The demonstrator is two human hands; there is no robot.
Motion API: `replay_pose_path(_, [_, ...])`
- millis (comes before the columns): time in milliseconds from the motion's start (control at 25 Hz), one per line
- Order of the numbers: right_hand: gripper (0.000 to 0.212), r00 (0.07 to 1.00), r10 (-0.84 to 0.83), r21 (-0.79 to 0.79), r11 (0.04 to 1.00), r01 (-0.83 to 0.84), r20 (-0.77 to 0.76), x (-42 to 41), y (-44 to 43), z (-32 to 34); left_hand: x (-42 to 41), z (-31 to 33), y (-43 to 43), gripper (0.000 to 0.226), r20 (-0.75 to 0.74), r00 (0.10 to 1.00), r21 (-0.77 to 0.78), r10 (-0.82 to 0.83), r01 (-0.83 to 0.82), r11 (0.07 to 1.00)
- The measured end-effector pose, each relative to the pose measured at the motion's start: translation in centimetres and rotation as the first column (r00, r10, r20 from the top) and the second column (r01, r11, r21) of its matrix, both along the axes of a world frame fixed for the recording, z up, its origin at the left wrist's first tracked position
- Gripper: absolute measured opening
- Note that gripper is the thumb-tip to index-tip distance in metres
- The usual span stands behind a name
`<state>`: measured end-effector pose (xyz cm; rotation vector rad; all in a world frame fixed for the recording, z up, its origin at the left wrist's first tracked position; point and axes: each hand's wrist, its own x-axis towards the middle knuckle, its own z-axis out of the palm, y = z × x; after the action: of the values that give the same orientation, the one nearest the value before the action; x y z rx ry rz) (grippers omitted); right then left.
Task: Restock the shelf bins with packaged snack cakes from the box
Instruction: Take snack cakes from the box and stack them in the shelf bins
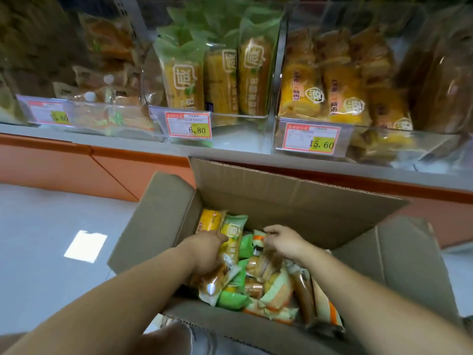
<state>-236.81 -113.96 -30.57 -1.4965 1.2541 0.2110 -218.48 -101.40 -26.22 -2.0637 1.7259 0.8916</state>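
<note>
Two bare forearms reach down into the open box. The left hand is curled over a green-and-yellow cake pack at the box's left side; whether the fingers have closed round it cannot be told. Just right of it, the right hand pinches a clear wrapper in the heap. Beyond the hands, three clear bins hold cakes; the middle one has three upright green packs. Three price tags front them.
</note>
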Motion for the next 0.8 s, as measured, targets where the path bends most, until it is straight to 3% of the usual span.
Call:
replay_pose_path(120, [0.037, 0.956, -0.227, 0.197, 0.962, 0.191, 0.186, 3.3, 0.7, -1.7, 0.7, -1.0, 0.8, 0.062, -0.079, 0.989, -0.040, 0.124, -0.128, 0.991])
replay_pose_path(240, [0.036, 0.919, -0.326, 0.306, 0.918, 0.252, 0.222, 6.7, 1.7, -3.0, 0.7, -1.3, 1.7, 0.066, -0.169, 0.953, -0.099, 0.253, -0.271, 0.957])
replay_pose_path(360, [0.044, 0.917, -0.329, 0.223, 0.934, 0.280, 0.226, 7.3, 2.4, -3.4, 0.5, -1.0, 2.0, 0.070, -0.222, 0.918, -0.137, 0.329, -0.363, 0.922])
replay_pose_path(520, [0.030, 0.886, -0.292, 0.216, 0.950, 0.225, 0.360, 2.8, 0.5, 0.3, 0.3, 0.1, 1.4, 0.093, -0.312, 0.850, -0.154, 0.425, -0.487, 0.860])
replay_pose_path(560, [0.028, 0.882, -0.256, 0.205, 0.961, 0.187, 0.395, 1.8, -0.1, 1.5, 0.1, 0.4, 1.0, 0.098, -0.390, 0.802, -0.121, 0.452, -0.531, 0.839])
replay_pose_path(640, [0.030, 0.864, -0.204, 0.191, 0.973, 0.128, 0.461, 1.4, -0.6, 3.5, -0.6, 0.9, 0.5, 0.100, -0.586, 0.621, 0.022, 0.520, -0.630, 0.777])
replay_pose_path(800, [0.038, 0.860, -0.066, 0.085, 0.996, 0.026, 0.505, 3.7, 0.0, 5.1, -1.1, 0.8, 0.8, 0.064, -0.757, 0.344, 0.116, 0.556, -0.767, 0.631])
